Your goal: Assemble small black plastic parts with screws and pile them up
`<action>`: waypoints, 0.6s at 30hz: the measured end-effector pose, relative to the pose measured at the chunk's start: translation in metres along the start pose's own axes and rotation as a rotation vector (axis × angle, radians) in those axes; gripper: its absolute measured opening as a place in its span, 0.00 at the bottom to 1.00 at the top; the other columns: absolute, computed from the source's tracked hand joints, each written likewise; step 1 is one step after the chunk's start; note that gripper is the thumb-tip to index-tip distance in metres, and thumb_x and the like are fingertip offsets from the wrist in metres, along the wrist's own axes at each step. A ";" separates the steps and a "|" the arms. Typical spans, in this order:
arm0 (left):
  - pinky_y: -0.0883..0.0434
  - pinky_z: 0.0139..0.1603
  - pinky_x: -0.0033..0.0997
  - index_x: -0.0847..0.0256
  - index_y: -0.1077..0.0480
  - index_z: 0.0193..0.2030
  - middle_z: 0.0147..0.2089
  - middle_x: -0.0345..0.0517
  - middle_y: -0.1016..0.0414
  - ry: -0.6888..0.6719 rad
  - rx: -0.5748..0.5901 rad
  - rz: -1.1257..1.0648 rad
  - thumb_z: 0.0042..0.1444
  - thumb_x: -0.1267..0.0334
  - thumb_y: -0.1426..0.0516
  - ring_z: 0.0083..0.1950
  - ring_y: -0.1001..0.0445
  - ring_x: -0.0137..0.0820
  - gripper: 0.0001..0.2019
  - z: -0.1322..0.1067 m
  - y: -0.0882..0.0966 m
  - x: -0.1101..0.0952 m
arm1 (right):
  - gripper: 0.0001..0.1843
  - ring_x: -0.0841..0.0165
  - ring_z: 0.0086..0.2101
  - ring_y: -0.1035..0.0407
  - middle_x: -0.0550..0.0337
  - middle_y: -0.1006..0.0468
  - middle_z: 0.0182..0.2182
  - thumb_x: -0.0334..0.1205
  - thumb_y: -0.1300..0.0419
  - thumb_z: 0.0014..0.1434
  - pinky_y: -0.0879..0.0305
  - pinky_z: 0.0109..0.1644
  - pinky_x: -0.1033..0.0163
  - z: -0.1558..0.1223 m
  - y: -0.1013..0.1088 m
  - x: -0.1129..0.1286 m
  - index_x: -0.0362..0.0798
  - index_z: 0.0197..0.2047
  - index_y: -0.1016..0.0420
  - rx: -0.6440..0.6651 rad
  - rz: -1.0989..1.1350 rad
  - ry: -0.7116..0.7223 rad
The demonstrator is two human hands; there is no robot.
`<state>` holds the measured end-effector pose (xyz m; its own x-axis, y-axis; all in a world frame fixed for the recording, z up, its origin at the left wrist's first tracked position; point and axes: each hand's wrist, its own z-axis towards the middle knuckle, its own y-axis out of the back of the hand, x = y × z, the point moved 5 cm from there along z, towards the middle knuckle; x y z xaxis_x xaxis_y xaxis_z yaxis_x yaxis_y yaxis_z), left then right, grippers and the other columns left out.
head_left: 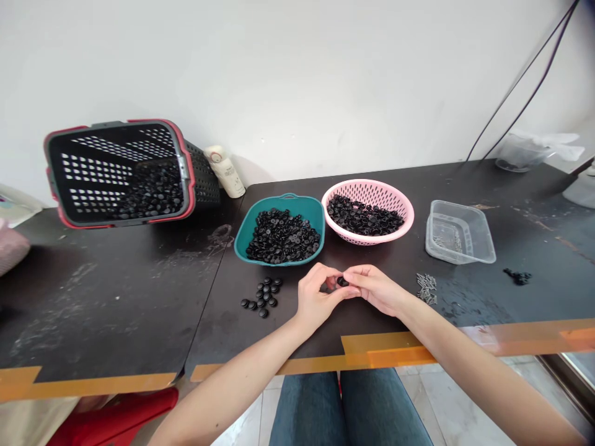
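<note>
My left hand (320,289) and my right hand (372,288) meet over the dark table, fingertips closed together on one small round black plastic part (343,282). Fingers cover much of it. Left of my left hand lies a loose group of round black caps (263,296). Behind my hands stand a teal basin (240,244) filled with black disc-shaped parts (283,236) and a pink perforated basket (404,207) holding similar black parts (365,217). A small pile of metal screws (426,288) is just right of my right hand.
A clear plastic box (478,232) with some small metal pieces sits to the right, near a little black heap (517,276). At back left, a grey-and-red basket (199,179) lies tipped, with a white bottle (225,171) beside it. Orange tape (385,357) runs along the front edge.
</note>
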<state>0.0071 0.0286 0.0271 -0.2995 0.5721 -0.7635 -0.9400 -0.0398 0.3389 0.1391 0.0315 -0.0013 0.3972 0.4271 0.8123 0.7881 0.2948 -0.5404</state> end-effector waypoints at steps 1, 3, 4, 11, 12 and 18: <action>0.35 0.28 0.25 0.60 0.29 0.31 0.26 0.38 0.34 -0.004 -0.002 0.006 0.46 0.57 0.35 0.27 0.35 0.25 0.11 0.000 0.000 0.000 | 0.09 0.75 0.26 0.29 0.62 0.24 0.24 0.41 0.32 0.51 0.30 0.37 0.68 0.000 -0.001 -0.001 0.44 0.29 0.21 0.012 0.003 -0.009; 0.35 0.28 0.26 0.61 0.29 0.29 0.25 0.38 0.35 -0.016 -0.001 0.015 0.46 0.56 0.35 0.26 0.36 0.25 0.12 0.000 0.000 0.000 | 0.09 0.73 0.28 0.27 0.60 0.22 0.27 0.41 0.31 0.49 0.29 0.40 0.65 -0.001 -0.001 -0.004 0.44 0.32 0.21 0.023 0.007 -0.050; 0.36 0.27 0.26 0.61 0.30 0.28 0.24 0.37 0.35 -0.023 -0.001 0.019 0.46 0.56 0.35 0.26 0.36 0.25 0.12 0.000 0.000 0.000 | 0.10 0.72 0.29 0.27 0.59 0.21 0.29 0.41 0.31 0.49 0.29 0.41 0.64 -0.001 -0.001 -0.006 0.44 0.33 0.21 0.024 0.013 -0.072; 0.30 0.32 0.28 0.61 0.27 0.37 0.32 0.42 0.31 -0.071 0.019 0.004 0.46 0.57 0.34 0.31 0.32 0.27 0.14 0.004 0.002 -0.002 | 0.10 0.75 0.29 0.29 0.59 0.22 0.29 0.42 0.33 0.52 0.30 0.38 0.70 0.000 -0.001 -0.001 0.43 0.31 0.21 0.035 0.068 -0.018; 0.29 0.34 0.29 0.60 0.27 0.39 0.34 0.44 0.30 -0.084 0.021 0.002 0.47 0.58 0.35 0.32 0.31 0.27 0.14 0.005 0.002 -0.002 | 0.09 0.75 0.29 0.29 0.59 0.22 0.30 0.42 0.33 0.52 0.30 0.39 0.70 0.001 -0.001 0.000 0.44 0.31 0.21 0.028 0.077 -0.007; 0.28 0.34 0.28 0.59 0.25 0.37 0.34 0.44 0.27 -0.149 -0.020 0.057 0.51 0.58 0.37 0.33 0.28 0.28 0.09 0.005 0.005 -0.005 | 0.09 0.72 0.30 0.27 0.61 0.22 0.27 0.43 0.32 0.50 0.29 0.43 0.64 0.001 0.005 -0.001 0.46 0.32 0.21 -0.010 0.060 -0.033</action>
<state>0.0044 0.0297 0.0359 -0.3263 0.6836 -0.6529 -0.9257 -0.0913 0.3670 0.1417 0.0336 -0.0051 0.4286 0.4715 0.7707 0.7679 0.2593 -0.5857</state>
